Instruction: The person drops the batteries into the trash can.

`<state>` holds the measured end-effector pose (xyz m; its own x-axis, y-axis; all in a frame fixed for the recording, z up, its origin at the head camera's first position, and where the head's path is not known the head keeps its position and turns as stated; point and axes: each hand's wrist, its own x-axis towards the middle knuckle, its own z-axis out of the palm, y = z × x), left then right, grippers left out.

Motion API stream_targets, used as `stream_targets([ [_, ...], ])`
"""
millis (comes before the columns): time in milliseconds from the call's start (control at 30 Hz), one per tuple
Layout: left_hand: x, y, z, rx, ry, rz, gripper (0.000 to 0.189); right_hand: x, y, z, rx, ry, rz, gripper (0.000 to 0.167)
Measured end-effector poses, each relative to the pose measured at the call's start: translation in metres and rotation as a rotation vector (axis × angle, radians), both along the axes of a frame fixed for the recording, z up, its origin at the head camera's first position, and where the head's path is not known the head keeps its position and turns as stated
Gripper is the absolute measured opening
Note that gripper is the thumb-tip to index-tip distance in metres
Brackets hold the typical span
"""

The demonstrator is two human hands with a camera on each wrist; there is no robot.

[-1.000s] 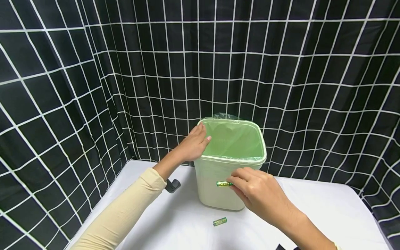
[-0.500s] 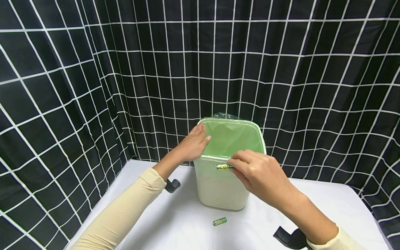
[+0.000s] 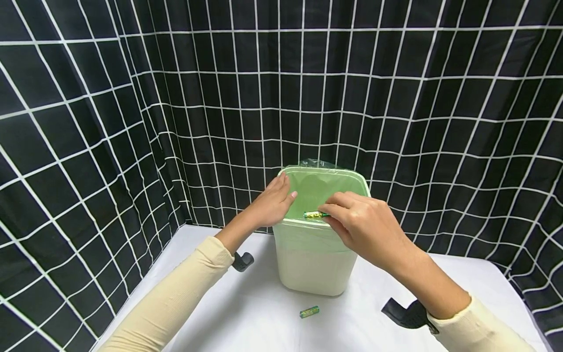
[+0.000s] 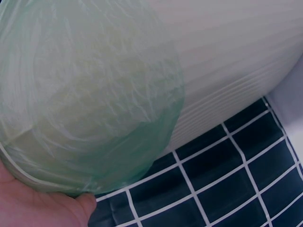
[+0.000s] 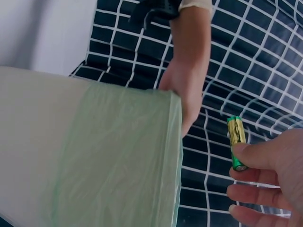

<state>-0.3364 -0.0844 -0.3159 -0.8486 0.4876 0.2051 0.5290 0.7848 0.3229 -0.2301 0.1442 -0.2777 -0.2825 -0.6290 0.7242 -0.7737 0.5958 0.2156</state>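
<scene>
My right hand [image 3: 365,230] pinches a green and gold battery [image 3: 313,214] between thumb and index finger, over the front rim of a white bin. In the right wrist view the battery [image 5: 236,142] stands nearly upright in the picture beyond the bag-covered rim, the other fingers below it. My left hand [image 3: 271,201] rests on the bin's left rim, fingers straight, thumb towards the opening. The bin [image 3: 312,271] is lined with a thin green bag [image 4: 94,94] folded over its rim. A second battery [image 3: 309,312] lies on the white table in front of the bin.
A black-and-white grid curtain [image 3: 308,88] hangs behind the bin and on both sides. The white table [image 3: 246,318] extends around the bin. Dark wrist mounts [image 3: 406,314] stick out beneath the sleeves.
My right hand has risen with the battery from in front of the bin to its front rim. The left hand, the bin and the battery on the table stay put.
</scene>
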Motion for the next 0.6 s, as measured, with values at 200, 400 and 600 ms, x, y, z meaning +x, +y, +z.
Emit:
stream_targets([
  [200,-0.001,0.0,-0.001,0.0,0.0,-0.005,0.063,-0.011,0.0,0.002,-0.013,0.016,-0.011,0.019],
  [400,0.0,-0.001,-0.001,-0.001,-0.005,0.0,0.064,-0.022,-0.001,0.004,-0.012,0.02,-0.025,0.018],
  [600,0.0,0.0,0.0,0.003,-0.016,0.005,0.064,-0.031,0.0,0.006,-0.001,0.015,-0.065,0.015],
])
